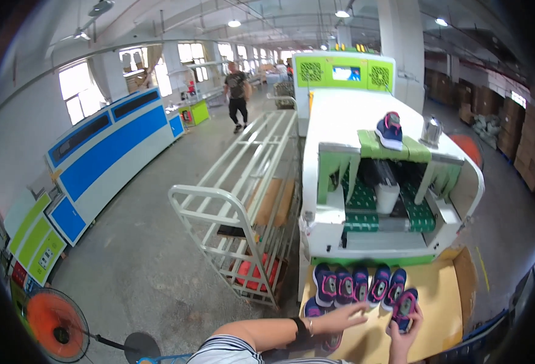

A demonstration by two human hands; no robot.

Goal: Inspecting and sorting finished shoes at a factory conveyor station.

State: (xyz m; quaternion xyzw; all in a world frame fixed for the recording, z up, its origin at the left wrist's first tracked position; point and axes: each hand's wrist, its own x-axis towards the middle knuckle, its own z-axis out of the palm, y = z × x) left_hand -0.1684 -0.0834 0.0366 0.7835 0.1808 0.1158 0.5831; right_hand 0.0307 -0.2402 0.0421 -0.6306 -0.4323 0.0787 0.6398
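Observation:
My right hand (pixel 404 341) grips a navy-and-pink sneaker (pixel 406 305) at its side, over a tan cardboard surface (pixel 436 300). To its left my left hand (pixel 347 316) hovers with fingers stretched out and holds nothing; a black band circles that wrist. Just beyond both hands, a row of matching sneakers (pixel 378 285) stands side by side against the machine's front edge. Another navy sneaker (pixel 311 308) sits left of the row, partly covered by my left forearm. A further pink-and-navy shoe below that forearm is mostly hidden.
A white-and-green conveyor machine (pixel 340 246) stands ahead, with a green belt (pixel 359 221). On its top are a single sneaker (pixel 390 130) and a metal pot (pixel 431 130). A metal rack (pixel 209 200) is left, an orange fan (pixel 58 327) lower left. A person (pixel 237 94) walks in the aisle.

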